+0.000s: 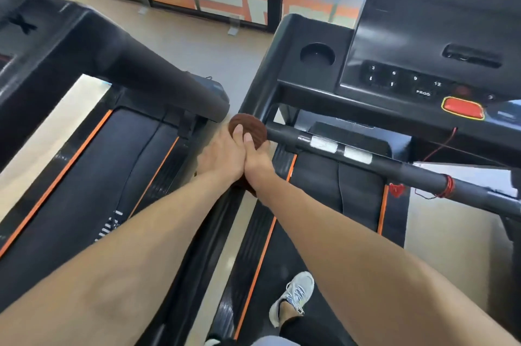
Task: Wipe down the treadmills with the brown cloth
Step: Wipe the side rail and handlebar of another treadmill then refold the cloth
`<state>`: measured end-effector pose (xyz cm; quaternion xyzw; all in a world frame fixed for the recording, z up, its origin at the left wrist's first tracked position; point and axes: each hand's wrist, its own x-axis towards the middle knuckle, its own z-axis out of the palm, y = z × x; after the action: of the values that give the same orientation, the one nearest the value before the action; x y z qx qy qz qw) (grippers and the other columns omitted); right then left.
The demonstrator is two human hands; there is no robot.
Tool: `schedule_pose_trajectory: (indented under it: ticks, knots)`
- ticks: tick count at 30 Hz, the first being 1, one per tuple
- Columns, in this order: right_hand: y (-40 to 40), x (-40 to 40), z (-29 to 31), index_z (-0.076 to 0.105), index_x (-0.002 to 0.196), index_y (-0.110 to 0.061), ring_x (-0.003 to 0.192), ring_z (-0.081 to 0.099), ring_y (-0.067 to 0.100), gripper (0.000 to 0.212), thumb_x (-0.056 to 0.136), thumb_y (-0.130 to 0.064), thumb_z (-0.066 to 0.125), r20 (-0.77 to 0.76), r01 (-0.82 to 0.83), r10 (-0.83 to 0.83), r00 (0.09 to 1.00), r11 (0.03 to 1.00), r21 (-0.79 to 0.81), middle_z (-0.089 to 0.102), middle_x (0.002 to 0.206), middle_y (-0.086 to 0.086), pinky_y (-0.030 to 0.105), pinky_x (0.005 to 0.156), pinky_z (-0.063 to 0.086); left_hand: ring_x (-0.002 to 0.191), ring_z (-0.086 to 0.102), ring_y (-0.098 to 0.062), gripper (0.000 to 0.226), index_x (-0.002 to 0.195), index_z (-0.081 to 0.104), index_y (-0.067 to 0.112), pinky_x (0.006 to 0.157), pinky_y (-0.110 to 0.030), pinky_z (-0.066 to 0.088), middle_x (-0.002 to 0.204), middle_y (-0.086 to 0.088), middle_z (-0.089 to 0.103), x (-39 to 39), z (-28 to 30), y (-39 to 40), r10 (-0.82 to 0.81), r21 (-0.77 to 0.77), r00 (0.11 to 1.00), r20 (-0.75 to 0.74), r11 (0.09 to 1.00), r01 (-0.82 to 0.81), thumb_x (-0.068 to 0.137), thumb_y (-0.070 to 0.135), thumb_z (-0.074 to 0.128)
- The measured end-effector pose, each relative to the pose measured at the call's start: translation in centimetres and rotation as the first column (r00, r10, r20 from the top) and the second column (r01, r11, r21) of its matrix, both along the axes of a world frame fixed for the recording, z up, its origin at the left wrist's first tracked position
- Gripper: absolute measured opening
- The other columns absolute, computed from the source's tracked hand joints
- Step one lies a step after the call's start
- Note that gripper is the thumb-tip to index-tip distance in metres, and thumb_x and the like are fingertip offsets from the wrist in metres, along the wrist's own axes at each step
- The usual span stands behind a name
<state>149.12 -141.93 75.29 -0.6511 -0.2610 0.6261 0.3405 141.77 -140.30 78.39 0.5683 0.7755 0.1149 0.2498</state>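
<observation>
The brown cloth [249, 127] is bunched around the left end of the black handlebar [375, 161] of the right treadmill [324, 176]. My left hand [222, 152] and my right hand [258, 154] lie side by side and touching, both gripping the cloth on that bar end. A fold of cloth also shows below my right wrist. The left treadmill [84, 176] lies beside, its thick black handrail [169, 83] ending just left of the cloth.
The right treadmill's console [423, 35] has number keys, a cup holder [317, 53] and a red stop button [462, 108]; a red cord [446, 186] wraps the bar. My white shoe [293, 297] stands on the belt. A tiled floor gap and glass wall lie ahead.
</observation>
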Motion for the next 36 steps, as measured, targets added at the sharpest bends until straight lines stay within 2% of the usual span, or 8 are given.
schedule_pose_trajectory:
  ticks: [5, 10, 16, 19, 23, 28, 32, 36]
  knots:
    - [0.5, 0.4, 0.6, 0.029, 0.153, -0.019, 0.124, 0.058, 0.032, 0.091, 0.085, -0.078, 0.039, -0.042, 0.009, -0.011, 0.999, 0.999, -0.048, 0.053, 0.141, 0.01, 0.049, 0.109, 0.048, 0.126, 0.055, -0.037, 0.052, 0.153, 0.035, 0.031, 0.104, -0.052, 0.042, 0.144, -0.008, 0.057, 0.5, 0.5, 0.8, -0.048, 0.015, 0.999, -0.024, 0.999, 0.048, 0.107, 0.051, 0.023]
    - [-1.6, 0.4, 2.7, 0.066, 0.118, -0.038, 0.097, 0.071, 0.019, 0.033, 0.091, -0.055, 0.056, -0.105, 0.217, -0.223, 0.969, 0.974, -0.068, 0.075, 0.105, -0.007, 0.043, 0.093, 0.059, 0.138, 0.048, -0.027, 0.055, 0.16, 0.024, 0.036, 0.107, -0.051, 0.04, 0.16, 0.004, 0.041, 1.2, 1.2, -1.3, -0.061, 0.048, 0.998, 0.003, 0.997, 0.061, 0.107, 0.051, 0.025]
    - [-5.8, 4.0, 8.8, 0.071, 0.117, -0.025, 0.085, 0.066, -0.01, 0.024, 0.105, -0.012, 0.055, -0.048, 0.214, -0.209, 0.977, 0.933, 0.29, 0.072, 0.096, -0.018, 0.009, 0.079, 0.049, 0.155, 0.024, -0.024, 0.048, 0.154, 0.041, 0.011, 0.126, -0.045, 0.015, 0.163, -0.005, 0.037, 3.7, 1.2, -5.3, 0.039, 0.196, 0.979, 0.202, 0.977, -0.079, 0.111, 0.03, 0.035]
    - [-7.4, 6.8, 11.6, 0.066, 0.117, -0.049, 0.099, 0.059, -0.021, 0.033, 0.103, -0.022, 0.054, 0.356, -0.139, -0.027, 0.934, 0.89, 0.433, 0.068, 0.1, -0.038, 0.016, 0.095, 0.049, 0.148, 0.039, -0.023, 0.063, 0.152, 0.044, 0.011, 0.123, -0.04, 0.031, 0.157, -0.008, 0.046, 6.2, 1.8, -7.8, 0.196, 0.165, 0.802, 0.564, 0.925, -0.342, 0.107, 0.055, 0.034]
    - [-6.4, 10.0, 15.3, 0.053, 0.107, -0.078, 0.1, 0.051, -0.024, 0.052, 0.1, -0.026, 0.053, 0.695, -0.484, 0.112, 0.711, 0.794, 0.367, 0.057, 0.104, -0.054, 0.015, 0.091, 0.043, 0.121, 0.064, -0.013, 0.035, 0.14, 0.053, 0.021, 0.097, -0.018, 0.051, 0.129, 0.005, 0.068, 9.4, 2.4, -9.4, 0.153, 0.122, 0.477, 0.866, 0.86, -0.496, 0.112, 0.026, 0.034]
    - [-0.5, 13.5, 16.0, 0.058, 0.133, -0.057, 0.123, 0.049, 0.002, 0.049, 0.097, -0.024, 0.064, 0.866, -0.676, 0.107, 0.488, 0.674, 0.298, 0.06, 0.138, -0.028, 0.033, 0.1, 0.044, 0.15, 0.027, -0.003, 0.053, 0.162, 0.02, 0.029, 0.112, -0.007, 0.028, 0.166, 0.01, 0.027, 9.0, 5.1, -7.5, 0.092, 0.258, 0.608, 0.788, 0.848, -0.462, 0.111, 0.032, 0.031]
    - [4.4, 15.6, 11.3, 0.008, 0.166, -0.029, 0.159, 0.004, 0.033, 0.104, 0.089, -0.058, 0.071, 0.926, -0.766, 0.376, 0.007, 0.598, -0.237, 0.002, 0.174, 0.006, 0.05, 0.128, 0.012, 0.157, 0.012, -0.012, 0.057, 0.161, 0.026, 0.024, 0.128, -0.039, 0.012, 0.168, 0.002, 0.023, 5.4, 3.8, -1.5, 0.062, 0.424, 0.882, 0.466, 0.86, -0.285, 0.108, 0.03, 0.046]
    - [4.8, 14.8, 6.1, 0.019, 0.164, -0.025, 0.153, 0.026, 0.033, 0.111, 0.079, -0.067, 0.077, 0.763, -0.796, 0.634, 0.128, 0.525, -0.302, 0.027, 0.167, 0.007, 0.044, 0.122, 0.029, 0.155, 0.021, -0.02, 0.06, 0.161, 0.024, 0.025, 0.126, -0.045, 0.019, 0.167, -0.001, 0.029, 3.2, 3.4, 5.3, -0.04, 0.249, 0.98, 0.193, 0.968, -0.009, 0.107, 0.041, 0.045]
